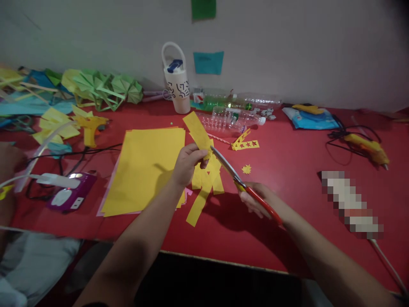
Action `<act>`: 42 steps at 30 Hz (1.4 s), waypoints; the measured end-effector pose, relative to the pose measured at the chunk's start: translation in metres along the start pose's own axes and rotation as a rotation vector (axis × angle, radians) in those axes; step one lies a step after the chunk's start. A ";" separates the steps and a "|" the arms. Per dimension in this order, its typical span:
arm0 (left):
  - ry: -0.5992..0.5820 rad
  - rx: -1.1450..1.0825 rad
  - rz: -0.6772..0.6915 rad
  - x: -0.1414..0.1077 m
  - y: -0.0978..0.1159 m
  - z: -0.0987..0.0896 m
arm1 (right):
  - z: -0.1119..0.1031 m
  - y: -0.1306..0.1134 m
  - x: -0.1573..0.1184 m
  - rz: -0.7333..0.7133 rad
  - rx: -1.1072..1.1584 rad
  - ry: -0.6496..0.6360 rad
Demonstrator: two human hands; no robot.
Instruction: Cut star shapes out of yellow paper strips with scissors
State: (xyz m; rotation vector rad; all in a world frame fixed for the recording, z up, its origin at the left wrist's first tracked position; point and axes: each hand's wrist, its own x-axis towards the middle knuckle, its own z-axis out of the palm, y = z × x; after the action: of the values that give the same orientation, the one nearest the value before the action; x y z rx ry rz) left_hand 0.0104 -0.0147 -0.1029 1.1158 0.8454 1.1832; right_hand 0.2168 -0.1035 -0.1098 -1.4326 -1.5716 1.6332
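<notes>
Between its fingers my left hand [189, 162] pinches a yellow paper strip [197, 130], tilted up to the left. My right hand [260, 198] is wrapped round the red handles of a pair of scissors [225, 163]; the blade tips touch the lower right edge of the strip. Under my left hand more yellow strips [198, 207] lie crossed on the red table [236, 238]. A small yellow star-shaped cutout [246, 169] is right of the blades. Behind it rests a folded yellow strip with star-shaped holes [249, 145]. A stack of yellow sheets [143, 170] lies to the left.
A white tumbler [180, 91] and plastic bottles [230, 119] stand or lie at the back. Glue guns [90, 128] [367, 149], a purple power socket [72, 194] with cables, a blue packet [309, 119] and green paper shapes [99, 87] surround them. Another person's arm [9, 166] is far left.
</notes>
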 end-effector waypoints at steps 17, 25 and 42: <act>-0.044 0.014 -0.016 0.001 0.006 -0.004 | -0.006 -0.005 -0.005 -0.004 -0.073 -0.039; -0.140 0.064 -0.046 0.002 0.008 -0.009 | -0.008 -0.002 -0.005 0.028 -0.109 -0.069; -0.284 0.062 -0.077 0.001 0.014 -0.013 | -0.002 0.006 0.001 -0.091 -0.014 -0.085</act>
State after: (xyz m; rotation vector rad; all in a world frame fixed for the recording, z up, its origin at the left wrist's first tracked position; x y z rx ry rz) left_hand -0.0052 -0.0109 -0.0929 1.2565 0.7021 0.9136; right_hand 0.2198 -0.1034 -0.1157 -1.2945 -1.6726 1.6530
